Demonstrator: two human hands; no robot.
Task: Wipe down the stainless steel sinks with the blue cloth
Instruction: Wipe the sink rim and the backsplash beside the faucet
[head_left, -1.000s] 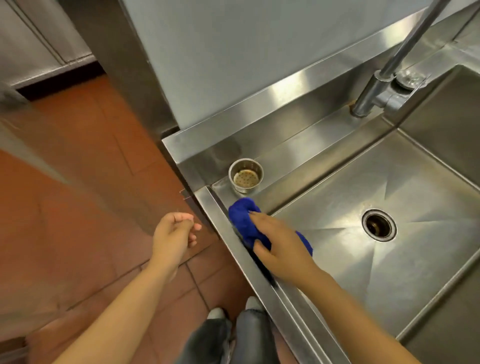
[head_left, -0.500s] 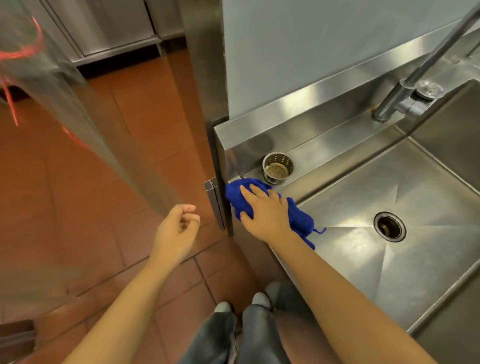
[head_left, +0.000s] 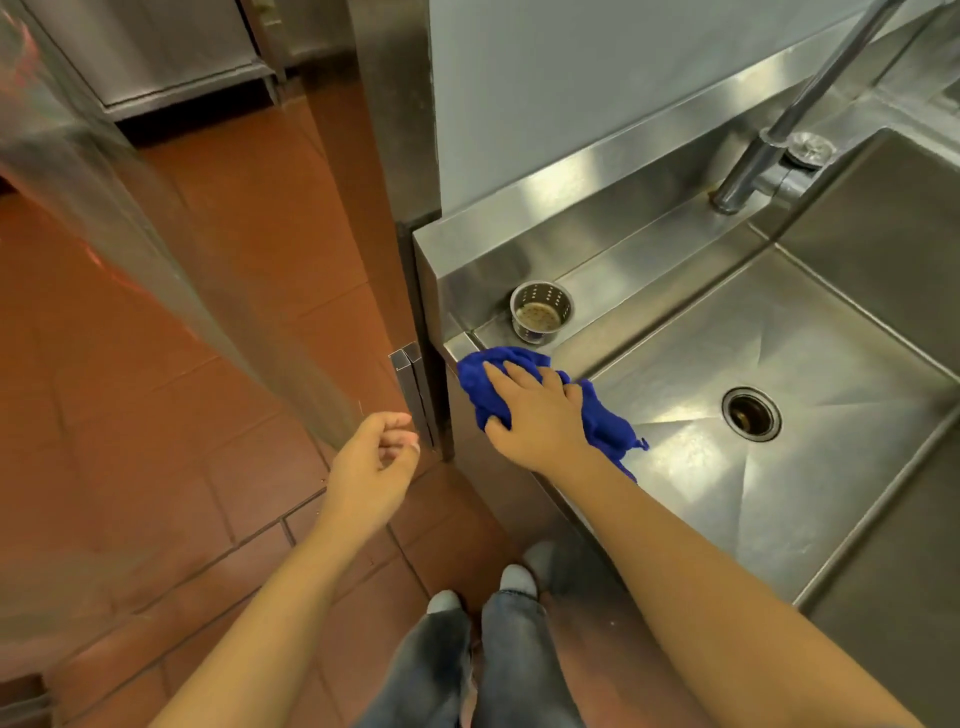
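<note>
- Nearest, the left hand (head_left: 371, 462) hangs off the sink's left end, fingers loosely curled, holding nothing.
- Beyond it, the right hand (head_left: 535, 410) presses the blue cloth (head_left: 602, 415) with flat, spread fingers onto the front-left corner of the sink (head_left: 810, 519).
- Farther off, its basin, back ledge and the second sink (head_left: 893, 249) probably remain unwiped.

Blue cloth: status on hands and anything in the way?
Right hand flat on blue cloth, pressing it on near-left corner of sink. Left hand idle, empty. Strainer basket on ledge just behind cloth.

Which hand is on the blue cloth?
The right hand, pressing the blue cloth at the sink's left corner; the left hand hangs over the floor, holding nothing.
</note>
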